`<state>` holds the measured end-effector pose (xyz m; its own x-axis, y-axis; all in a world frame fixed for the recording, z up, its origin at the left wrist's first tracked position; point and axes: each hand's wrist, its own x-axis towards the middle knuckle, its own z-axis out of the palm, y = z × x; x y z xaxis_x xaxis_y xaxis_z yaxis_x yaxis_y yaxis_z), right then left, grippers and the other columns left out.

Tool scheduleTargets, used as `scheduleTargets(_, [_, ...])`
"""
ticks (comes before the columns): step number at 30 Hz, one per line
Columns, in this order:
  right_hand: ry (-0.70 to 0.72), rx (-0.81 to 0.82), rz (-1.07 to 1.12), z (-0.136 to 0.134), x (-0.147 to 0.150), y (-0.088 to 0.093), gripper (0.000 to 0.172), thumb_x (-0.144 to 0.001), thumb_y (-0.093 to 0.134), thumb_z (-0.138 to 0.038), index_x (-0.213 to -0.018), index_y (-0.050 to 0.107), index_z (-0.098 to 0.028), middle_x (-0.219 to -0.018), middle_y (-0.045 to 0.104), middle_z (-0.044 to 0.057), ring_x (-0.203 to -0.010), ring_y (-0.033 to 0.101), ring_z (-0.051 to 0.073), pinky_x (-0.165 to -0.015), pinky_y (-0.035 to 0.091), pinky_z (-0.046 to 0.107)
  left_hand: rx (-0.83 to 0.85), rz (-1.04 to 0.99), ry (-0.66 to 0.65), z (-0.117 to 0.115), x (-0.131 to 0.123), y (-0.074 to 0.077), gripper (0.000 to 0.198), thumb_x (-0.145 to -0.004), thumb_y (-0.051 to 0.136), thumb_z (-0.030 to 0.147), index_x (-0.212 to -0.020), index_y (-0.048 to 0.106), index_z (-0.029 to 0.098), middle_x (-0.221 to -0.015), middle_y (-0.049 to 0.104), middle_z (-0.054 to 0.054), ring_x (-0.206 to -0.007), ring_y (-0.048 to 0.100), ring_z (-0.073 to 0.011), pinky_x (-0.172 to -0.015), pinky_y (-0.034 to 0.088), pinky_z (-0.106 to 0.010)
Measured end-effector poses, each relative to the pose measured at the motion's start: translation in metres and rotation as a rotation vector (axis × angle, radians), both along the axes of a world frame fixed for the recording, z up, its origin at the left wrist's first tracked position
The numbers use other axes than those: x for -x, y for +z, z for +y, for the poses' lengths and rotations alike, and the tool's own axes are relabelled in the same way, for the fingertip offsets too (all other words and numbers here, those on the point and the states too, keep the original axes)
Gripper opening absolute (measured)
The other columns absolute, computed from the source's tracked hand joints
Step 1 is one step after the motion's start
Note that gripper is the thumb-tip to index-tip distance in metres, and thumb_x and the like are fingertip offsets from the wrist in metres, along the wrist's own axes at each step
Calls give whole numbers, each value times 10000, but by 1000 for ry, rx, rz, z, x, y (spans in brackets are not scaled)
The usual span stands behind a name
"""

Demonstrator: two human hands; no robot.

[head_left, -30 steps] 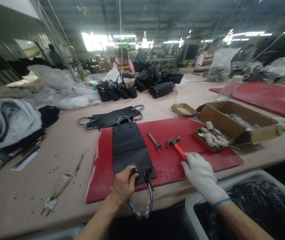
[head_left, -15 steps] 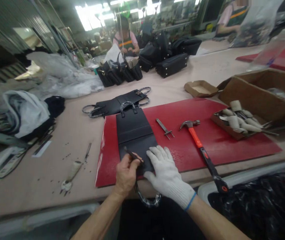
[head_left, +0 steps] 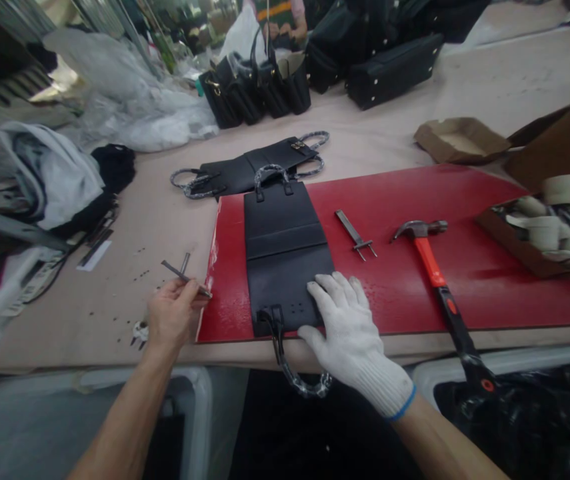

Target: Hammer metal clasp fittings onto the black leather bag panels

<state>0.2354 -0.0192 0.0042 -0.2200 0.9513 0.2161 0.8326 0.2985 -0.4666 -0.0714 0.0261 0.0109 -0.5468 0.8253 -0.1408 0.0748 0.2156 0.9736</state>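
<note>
My bare left hand [head_left: 172, 317] pinches a slim dark metal rod [head_left: 171, 268] over the left edge of the red mat [head_left: 405, 187]. Lying flat on that mat is a black leather bag panel [head_left: 285, 223] with a fold line across it. My gloved right hand [head_left: 345, 320] rests on its near right edge, fingers stretched out. Beside those fingers, small holes show in the leather. One wrapped handle [head_left: 309, 387] hangs over the table's front edge; the other handle [head_left: 271, 170] is at the panel's far end. Just behind my left fingers lies another small metal tool [head_left: 185, 262].
A pronged metal punch [head_left: 355, 233] and a claw hammer [head_left: 432, 267] lie on the mat. A box of wrapped tools [head_left: 519, 250] stands at right. Behind are another bag panel [head_left: 255, 163], several black bags [head_left: 265, 87] and a co-worker's hands [head_left: 285, 30].
My left hand has moved left, off the panel, with the rod still pinched. My right hand remains on the panel. The view has tilted down.
</note>
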Motion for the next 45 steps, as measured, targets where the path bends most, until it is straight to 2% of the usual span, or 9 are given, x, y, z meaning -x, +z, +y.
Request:
scheduleTargets(5, [5, 7, -12, 0, 1, 1, 658, -790, 738, -333, -1405, 589, -151, -1522, 520, 135, -1464, 362, 393, -1256, 187, 616, 206, 271, -44, 13, 39, -3, 331, -674, 664, 442, -833, 634, 152, -634, 661, -17, -502, 613, -179, -491, 511, -272])
scheduleTargets(10, [4, 12, -18, 1, 1, 1, 662, -786, 748, -344, -1398, 594, -145, -1517, 516, 145, -1454, 370, 399, -1251, 202, 619, 461, 863, -250, 21, 59, -5, 328, -782, 596, 419, -918, 729, 152, -771, 750, -113, -749, 720, -298, -670, 538, -351])
scheduleTargets(18, [13, -26, -33, 1, 0, -1, 635, -786, 746, -338, -1376, 611, -147, -1505, 534, 141, -1449, 381, 401, -1248, 205, 625, 462, 1143, -318, 4, 33, -1, 369, -912, 496, 347, -1088, 760, 159, -1074, 772, -178, -1012, 711, -368, -827, 534, -426])
scheduleTargets(22, [12, -46, -30, 2, -1, 0, 616, -794, 744, -347, -1363, 620, -146, -1489, 544, 140, -1438, 392, 402, -1247, 216, 623, 208, 1173, -275, -22, 3, 2, 340, -963, 439, 312, -1032, 736, 161, -1076, 750, -160, -996, 697, -333, -861, 530, -426])
scheduleTargets(27, [-50, -127, -9, -19, 0, 0, 607, -799, 672, -232, -1389, 576, -130, -1423, 568, 165, -1344, 476, 381, -1198, 336, 594, -209, 1048, -308, -65, -41, -15, 244, -989, 483, 301, -1016, 700, 193, -1149, 714, -130, -1081, 674, -295, -970, 534, -435])
scheduleTargets(33, [-281, -145, -33, -72, 2, -10, 651, -849, 574, -223, -1478, 458, -99, -1348, 592, 246, -1166, 603, 403, -989, 517, 576, -338, 911, -315, -116, -84, -28, 180, -996, 549, 273, -1036, 710, 201, -1133, 715, -123, -1092, 665, -287, -997, 518, -461])
scheduleTargets(36, [-402, 64, 138, -87, 2, -11, 556, -885, 534, -323, -1400, 524, -115, -1211, 675, 220, -1028, 677, 375, -878, 563, 525, -283, 763, -286, -133, -98, -30, 208, -995, 544, 314, -1012, 725, 214, -1063, 735, -110, -1036, 680, -281, -974, 517, -466])
scheduleTargets(40, [-413, 473, 509, -93, 2, -6, 322, -893, 496, -403, -1106, 638, -208, -907, 735, 85, -855, 704, 288, -802, 562, 423, 29, 303, -268, -136, -107, -33, 347, -938, 586, 511, -960, 739, 200, -947, 758, -104, -889, 715, -279, -789, 571, -409])
scheduleTargets(45, [-347, 623, 988, -97, 1, -7, 344, -815, 629, -469, -1010, 617, -186, -837, 703, 44, -756, 651, 221, -646, 509, 312, 234, -325, -141, -128, -116, -26, 595, -689, 801, 676, -898, 697, 129, -848, 760, -116, -722, 723, -226, -636, 565, -313])
